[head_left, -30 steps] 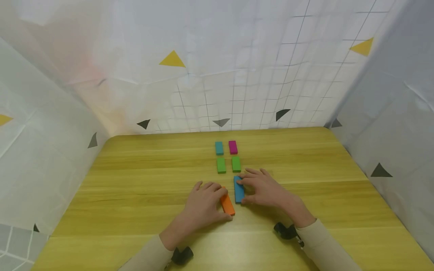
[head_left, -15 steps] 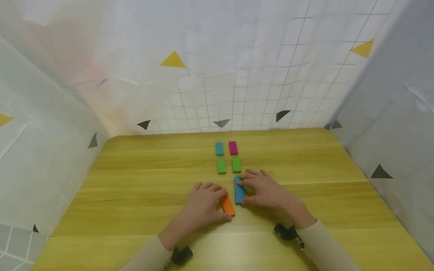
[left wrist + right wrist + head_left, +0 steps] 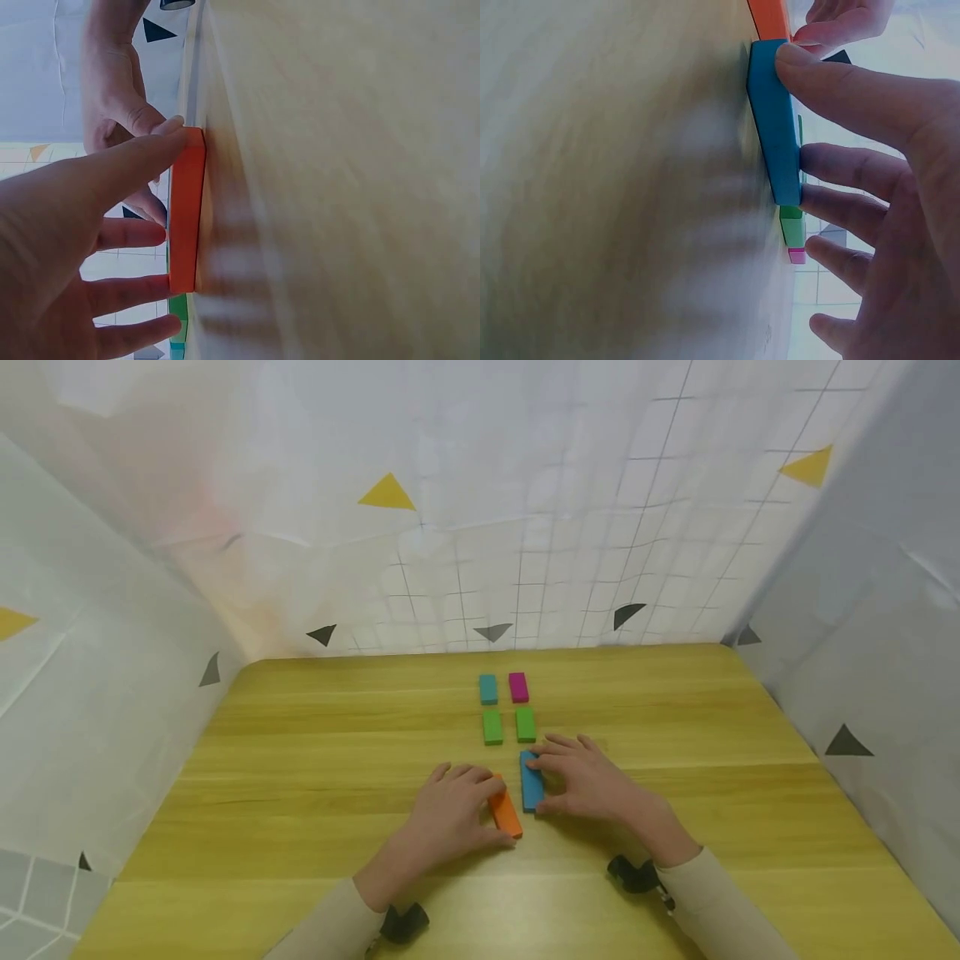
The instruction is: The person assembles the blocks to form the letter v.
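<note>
Remotely, I should squeeze lightly, with the orange block [image 3: 506,815] pinched between my left fingers [image 3: 129,292] and the blue block [image 3: 531,787] between my right fingers [image 3: 846,207].

The wood-grained bench [image 3: 300,760] is screened along its far, left and right edges. Behind the far edge, a white back sheet [image 3: 487,427] is marked with thin grid lines [image 3: 461,592] and two yellow triangles [image 3: 387,493]; just above that edge, a grey triangle [image 3: 493,632] is flanked by two black triangles [image 3: 322,635]. Beside the right edge, a larger dark triangle [image 3: 847,741] is borne by the right sheet [image 3: 877,635]. Beyond the left edge, a grey panel [image 3: 52,885] is crossed by white lines.
</note>
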